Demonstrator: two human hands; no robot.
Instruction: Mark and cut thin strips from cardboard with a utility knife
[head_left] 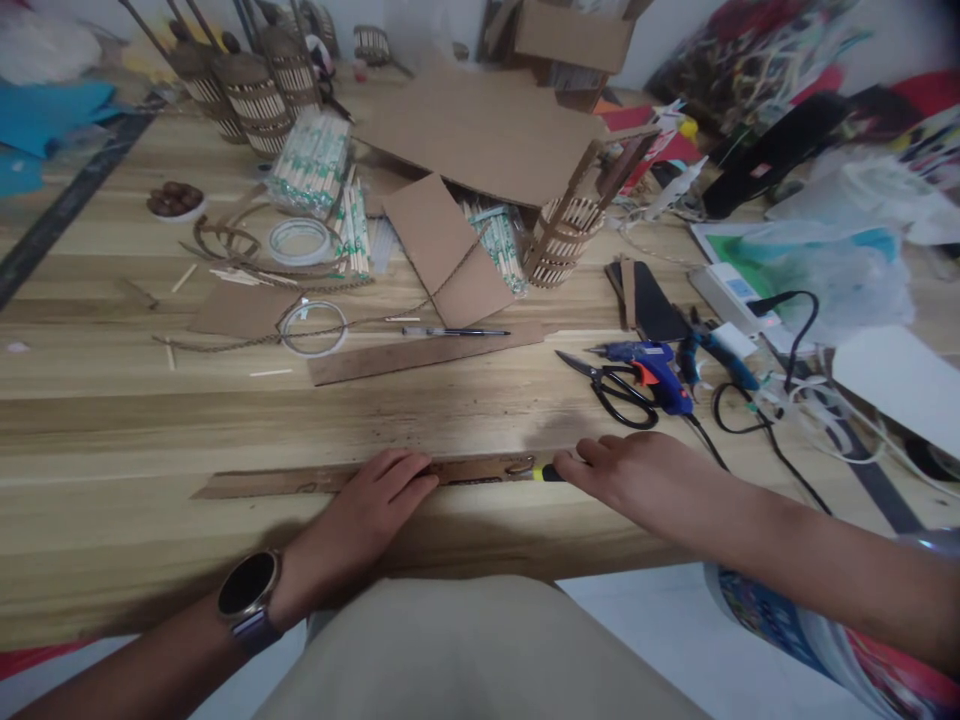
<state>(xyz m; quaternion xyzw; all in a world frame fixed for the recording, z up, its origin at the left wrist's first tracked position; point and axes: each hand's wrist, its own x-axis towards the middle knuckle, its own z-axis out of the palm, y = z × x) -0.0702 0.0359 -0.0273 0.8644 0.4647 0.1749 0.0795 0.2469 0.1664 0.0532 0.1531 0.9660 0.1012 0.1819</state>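
Observation:
A long, narrow cardboard strip [472, 468] lies across the near part of the table. My left hand [382, 500], with a watch on its wrist, rests on the strip with its fingers stretched out over it. At the strip's right end, my right hand [619, 470] is closed around a tool with a black and yellow handle [551, 473]. The tool's working end is hard to make out. Beside it, a small slot or loop-like mark [519, 466] shows on the cardboard. Beyond the strip lie a second cardboard strip [420, 358] and a pen [456, 332].
Scissors [611, 385] and a blue glue gun [649, 370] with a cord lie ahead of my right hand. Pliers [720, 360] and a power strip [731, 298] are further right. Stick baskets [566, 240], tape rolls [300, 242] and cardboard sheets [487, 130] stand or lie behind.

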